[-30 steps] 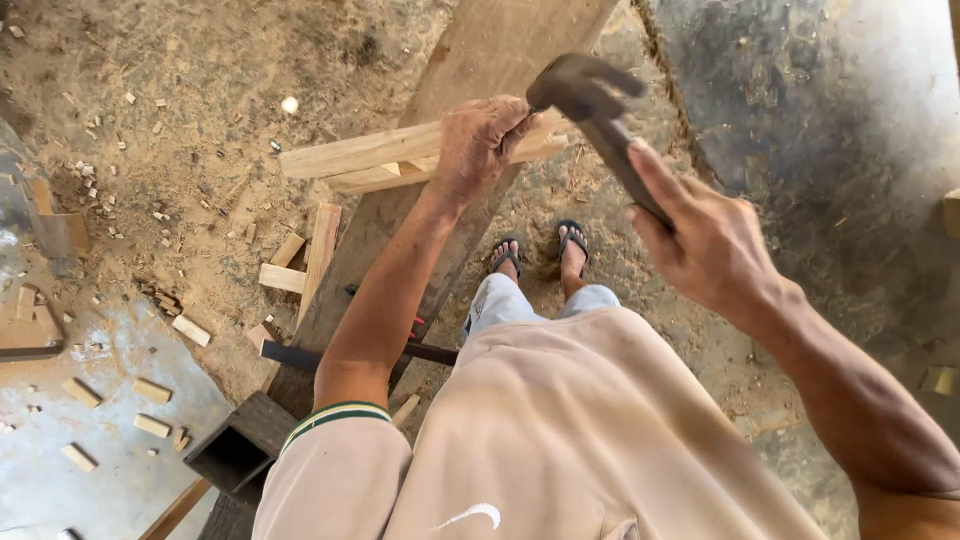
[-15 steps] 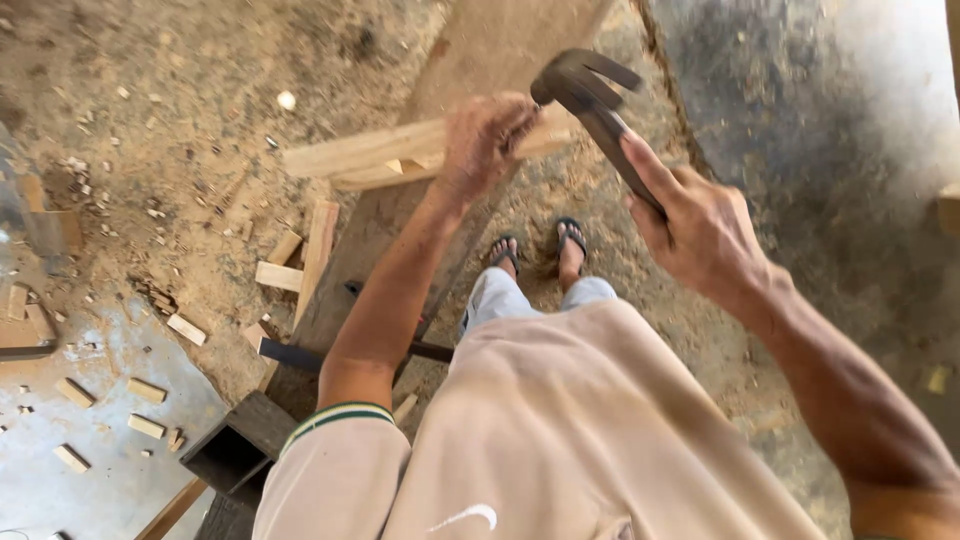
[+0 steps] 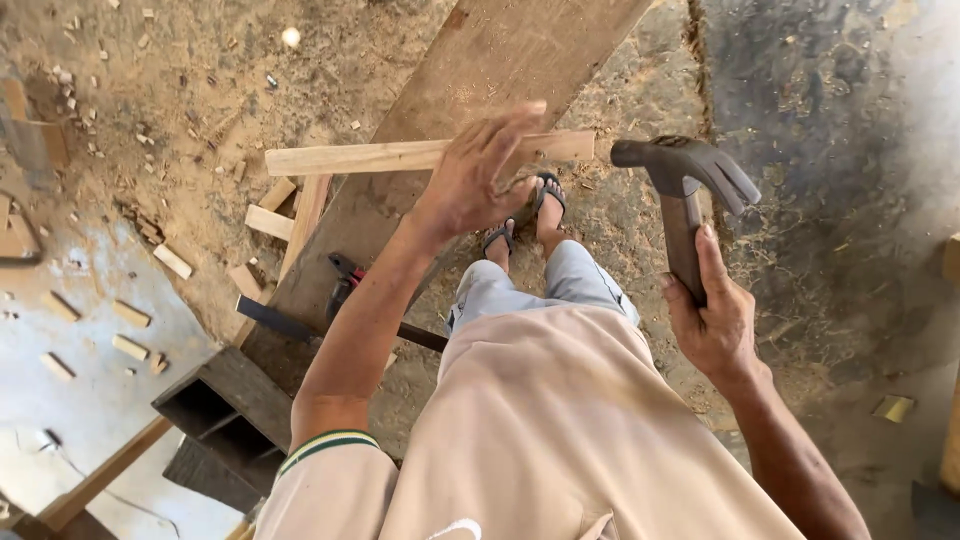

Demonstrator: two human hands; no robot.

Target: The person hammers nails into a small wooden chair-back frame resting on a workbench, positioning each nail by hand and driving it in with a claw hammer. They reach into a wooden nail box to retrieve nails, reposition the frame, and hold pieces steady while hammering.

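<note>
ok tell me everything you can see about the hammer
The hammer is a claw hammer with a dark, worn metal head and a brownish handle. The right hand grips the handle low down, holding it roughly upright in the air, head up, striking face pointing left toward the wooden strip, claw to the right. It touches nothing else.

No packages, labels, signs or screens show anywhere in this view. Only bare timber, wood offcuts and dusty ground are in sight, none of it wrapped, tagged or marked.
</note>
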